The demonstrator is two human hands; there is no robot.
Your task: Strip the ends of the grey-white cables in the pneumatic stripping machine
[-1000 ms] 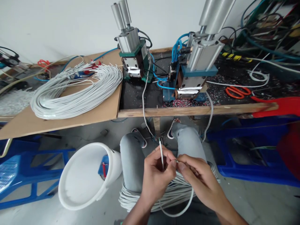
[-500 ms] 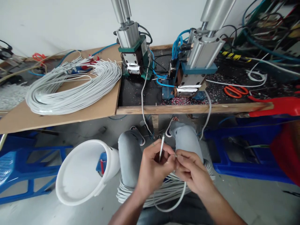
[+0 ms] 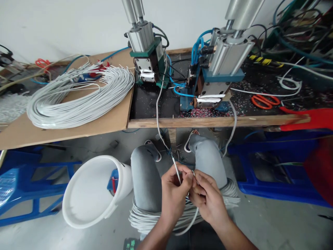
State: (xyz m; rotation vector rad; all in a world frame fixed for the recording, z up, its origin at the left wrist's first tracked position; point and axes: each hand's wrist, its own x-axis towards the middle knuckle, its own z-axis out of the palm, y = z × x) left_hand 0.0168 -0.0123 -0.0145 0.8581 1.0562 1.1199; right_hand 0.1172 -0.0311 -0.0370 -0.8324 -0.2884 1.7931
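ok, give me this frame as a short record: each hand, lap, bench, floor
left hand: pinches a thin white cable near its end, tip pointing up
right hand: pinches another thin white cable end close beside it
lap: bundle of white cables draped over both knees
bench: coil of white cables on a brown cardboard sheet at left; two pneumatic press machines; orange-handled scissors at right
floor: white plastic bucket beside the left knee; blue plastic stool further left
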